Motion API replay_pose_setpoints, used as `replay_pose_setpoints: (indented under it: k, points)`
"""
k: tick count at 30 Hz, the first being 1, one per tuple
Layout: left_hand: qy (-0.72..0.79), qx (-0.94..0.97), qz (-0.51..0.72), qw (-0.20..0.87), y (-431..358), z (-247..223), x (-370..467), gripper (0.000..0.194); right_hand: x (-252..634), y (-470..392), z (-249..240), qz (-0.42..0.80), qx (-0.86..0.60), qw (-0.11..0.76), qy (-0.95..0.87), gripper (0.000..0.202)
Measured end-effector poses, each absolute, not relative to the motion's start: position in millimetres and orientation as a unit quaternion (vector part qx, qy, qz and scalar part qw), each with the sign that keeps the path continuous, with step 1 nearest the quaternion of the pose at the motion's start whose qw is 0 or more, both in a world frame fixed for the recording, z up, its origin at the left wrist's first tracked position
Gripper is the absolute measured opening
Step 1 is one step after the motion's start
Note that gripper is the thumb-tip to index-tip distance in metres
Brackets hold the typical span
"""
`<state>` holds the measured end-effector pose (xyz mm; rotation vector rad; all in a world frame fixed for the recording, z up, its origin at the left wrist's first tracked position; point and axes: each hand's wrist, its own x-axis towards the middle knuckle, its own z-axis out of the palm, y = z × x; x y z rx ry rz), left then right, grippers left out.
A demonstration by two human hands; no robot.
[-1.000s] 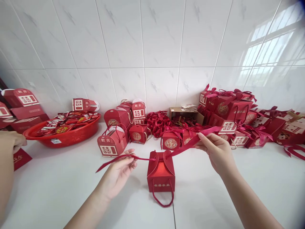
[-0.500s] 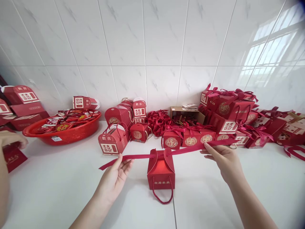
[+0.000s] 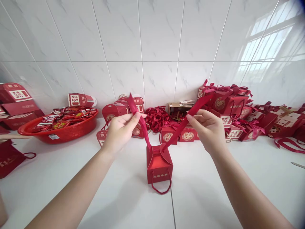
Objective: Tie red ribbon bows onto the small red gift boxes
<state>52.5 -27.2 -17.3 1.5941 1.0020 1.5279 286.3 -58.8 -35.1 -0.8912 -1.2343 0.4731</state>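
Observation:
A small red gift box (image 3: 159, 173) with gold lettering stands on the white table in front of me. Its rope handle (image 3: 162, 191) hangs down the near side. A red ribbon (image 3: 175, 133) runs through the slots in the top flaps, with both ends drawn upward. My left hand (image 3: 124, 127) pinches one end between thumb and forefinger, up and left of the box. Up and right, my right hand (image 3: 206, 127) pinches the other end. Neither hand touches the box itself.
A red plastic basin (image 3: 64, 135) of wrapped sweets stands at the left. Finished boxes with bows (image 3: 226, 101) are stacked at the right, near a heap of ribbons (image 3: 158, 119). At the far left lies another red box (image 3: 10, 159) beside a person's arm.
Both hands have risen, pulling the ribbon ends from nearly level into a steep V above the box. At the far left, the other person's red box has shifted, and its handle now shows.

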Motion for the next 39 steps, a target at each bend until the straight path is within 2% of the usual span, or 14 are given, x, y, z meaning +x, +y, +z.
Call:
replay_pose_setpoints:
  k: [7,13,16,27,39]
  points:
    - [0.365,0.633,0.6,0.327,-25,-1,63,0.028,267,-46,-14,0.197,-0.394,0.664,-0.604,0.013]
    - [0.346,0.617,0.598,0.376,-25,2,61,0.029,269,-38,-5,0.336,-0.307,0.673,-0.582,0.019]
    - [0.328,0.615,0.597,0.398,-23,2,63,0.028,268,-35,-1,0.368,-0.302,0.666,-0.574,0.02]
    - [0.289,0.591,0.609,0.444,-21,1,74,0.019,265,-29,4,0.413,-0.286,0.67,-0.547,0.024]
    - [0.309,0.577,0.594,0.467,-26,-6,63,0.023,281,-33,0,0.393,-0.314,0.677,-0.537,0.023]
